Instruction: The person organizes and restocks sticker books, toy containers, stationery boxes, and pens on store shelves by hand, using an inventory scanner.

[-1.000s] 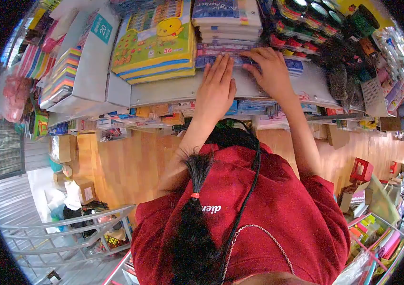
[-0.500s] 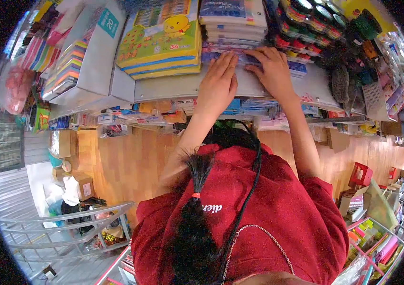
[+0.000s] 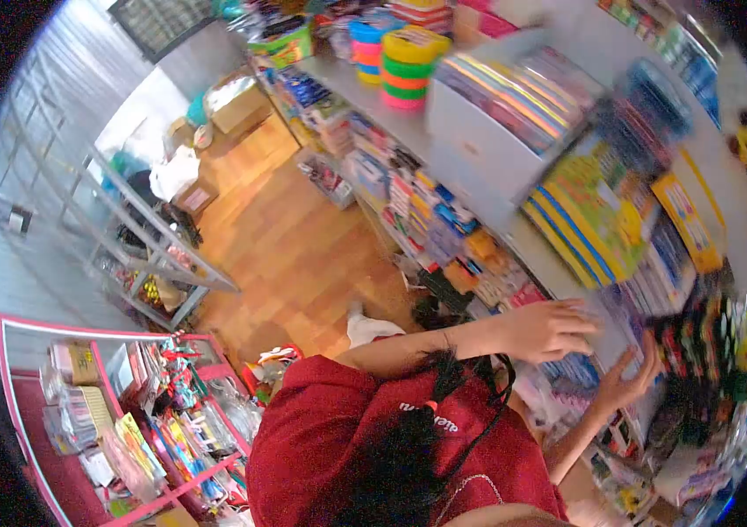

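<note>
My left hand (image 3: 551, 331) is over the front edge of the shelf, fingers loosely spread, with nothing visible in it. To its right, my right hand (image 3: 632, 376) is raised near the shelf edge, thumb and fingers apart and slightly blurred. Just beyond the hands lies a stack of packaged marker sets (image 3: 659, 279). Next to that stack are yellow and green boxes (image 3: 586, 215) with a chick picture. Dark-lidded jars (image 3: 698, 347) stand beyond my right hand.
A white box (image 3: 479, 132) of colourful folders sits farther along the shelf, beside stacked coloured tubs (image 3: 409, 68). Goods hang below the shelf edge. A metal railing (image 3: 158, 250) and a pink-edged display bin (image 3: 106, 351) are at the left, around the wooden floor (image 3: 294, 255).
The view has swung to the left, so the shelf now runs diagonally. Both hands have lifted off the purple packs, and the fingers have spread.
</note>
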The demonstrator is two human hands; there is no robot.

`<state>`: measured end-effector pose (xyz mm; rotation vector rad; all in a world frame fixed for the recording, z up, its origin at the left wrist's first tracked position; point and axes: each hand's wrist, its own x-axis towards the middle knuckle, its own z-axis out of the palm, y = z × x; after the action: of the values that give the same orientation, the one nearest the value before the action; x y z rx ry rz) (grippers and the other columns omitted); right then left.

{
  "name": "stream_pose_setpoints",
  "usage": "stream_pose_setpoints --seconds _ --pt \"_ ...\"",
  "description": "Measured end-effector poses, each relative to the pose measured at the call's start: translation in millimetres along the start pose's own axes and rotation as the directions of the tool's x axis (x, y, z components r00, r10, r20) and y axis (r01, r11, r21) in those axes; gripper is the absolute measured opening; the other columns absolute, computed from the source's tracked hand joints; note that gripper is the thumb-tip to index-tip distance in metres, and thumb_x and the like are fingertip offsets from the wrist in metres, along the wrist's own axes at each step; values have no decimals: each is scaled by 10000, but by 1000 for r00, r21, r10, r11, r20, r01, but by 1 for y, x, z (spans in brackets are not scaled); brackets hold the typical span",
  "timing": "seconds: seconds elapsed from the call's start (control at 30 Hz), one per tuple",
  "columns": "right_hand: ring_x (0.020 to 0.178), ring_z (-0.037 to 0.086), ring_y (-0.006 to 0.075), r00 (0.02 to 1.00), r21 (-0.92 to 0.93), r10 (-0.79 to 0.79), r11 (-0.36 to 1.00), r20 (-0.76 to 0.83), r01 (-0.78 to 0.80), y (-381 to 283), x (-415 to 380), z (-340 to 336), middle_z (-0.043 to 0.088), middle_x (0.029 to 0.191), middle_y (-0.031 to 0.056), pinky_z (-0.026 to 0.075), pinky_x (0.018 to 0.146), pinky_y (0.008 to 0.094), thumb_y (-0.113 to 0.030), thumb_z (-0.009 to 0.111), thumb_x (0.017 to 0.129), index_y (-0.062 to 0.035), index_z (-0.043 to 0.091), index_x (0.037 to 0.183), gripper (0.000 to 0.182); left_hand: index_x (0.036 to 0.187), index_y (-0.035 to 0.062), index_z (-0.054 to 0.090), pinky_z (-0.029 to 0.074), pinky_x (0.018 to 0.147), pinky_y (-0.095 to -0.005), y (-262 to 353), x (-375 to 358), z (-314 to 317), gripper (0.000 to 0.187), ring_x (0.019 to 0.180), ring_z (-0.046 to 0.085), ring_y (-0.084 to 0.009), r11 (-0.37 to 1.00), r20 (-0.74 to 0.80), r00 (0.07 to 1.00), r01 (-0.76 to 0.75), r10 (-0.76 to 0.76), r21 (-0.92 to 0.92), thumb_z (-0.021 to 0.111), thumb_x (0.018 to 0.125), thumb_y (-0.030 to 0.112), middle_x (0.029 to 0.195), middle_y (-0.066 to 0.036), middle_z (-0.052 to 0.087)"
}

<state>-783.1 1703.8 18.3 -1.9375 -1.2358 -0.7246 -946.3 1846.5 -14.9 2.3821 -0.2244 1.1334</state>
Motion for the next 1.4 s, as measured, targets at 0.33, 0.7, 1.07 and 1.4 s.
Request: stream_pose_setpoints --seconds 0.33,0.7,1.07,1.4 --pt "803 565 279 929 738 -257 674 267 -26 -328 -15 170 611 845 119 440 740 358 20 580 740 -34 643 872 156 1030 69 613 482 780 -385 -50 -201 -264 254 910 580 -290 878 -116 876 476 -468 54 592 778 91 976 -99 590" --pt "834 576 258 788 887 -490 438 372 -147 -546 37 299 592 907 138 452 767 327 19 548 814 -31 655 894 143 1038 79 618 488 759 -353 -61 -335 -470 215 872 606 -294 496 -476 414 867 -776 -54 534 846 30 924 -116 619" --pt "837 592 202 611 850 -592 336 526 -406 -675 73 468 621 887 94 445 776 280 -15 516 865 -10 626 936 131 1178 116 542 461 851 -389 -214 -369 -661 421 1001 560 -326 416 -474 531 847 -703 332 663 779 173 1073 -125 583" --pt "862 561 132 324 454 -488 175 811 -874 -768 108 590 573 996 47 447 756 243 -85 501 912 -47 528 1151 243 1376 132 328 293 1054 -467 -471 -310 -875 1032 1260 386 -327 501 30 819 322 -573 803 798 524 476 1381 -116 390"
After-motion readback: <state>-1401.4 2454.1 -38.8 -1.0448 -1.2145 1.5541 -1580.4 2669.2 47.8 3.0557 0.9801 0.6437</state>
